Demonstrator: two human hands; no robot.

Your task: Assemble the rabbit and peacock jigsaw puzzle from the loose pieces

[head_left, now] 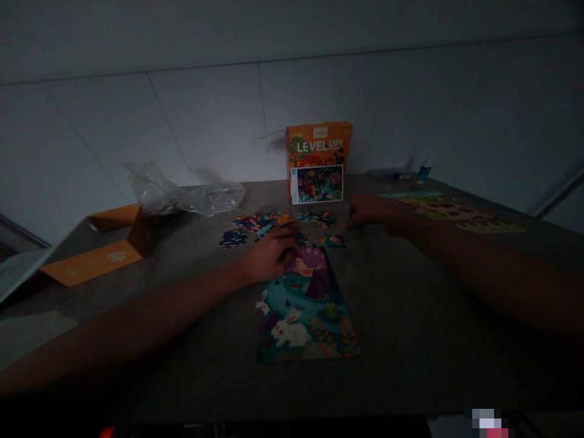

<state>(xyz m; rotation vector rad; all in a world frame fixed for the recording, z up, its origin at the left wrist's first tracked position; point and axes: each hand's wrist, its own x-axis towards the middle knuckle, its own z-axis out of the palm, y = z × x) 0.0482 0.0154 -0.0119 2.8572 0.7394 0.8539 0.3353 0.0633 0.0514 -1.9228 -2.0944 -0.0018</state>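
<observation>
Standing behind puzzle pieces (261, 222): box (318, 147)

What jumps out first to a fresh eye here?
The orange LEVEL UP! box stands at the back of the table, a picture card in front of it. Nearer the viewer lies the rabbit picture, the left hand at its far end. Beyond it are puzzle pieces, the right hand beside them.

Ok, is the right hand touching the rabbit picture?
No, the right hand is beyond the far right corner of the rabbit picture, with a visible gap between.
</observation>
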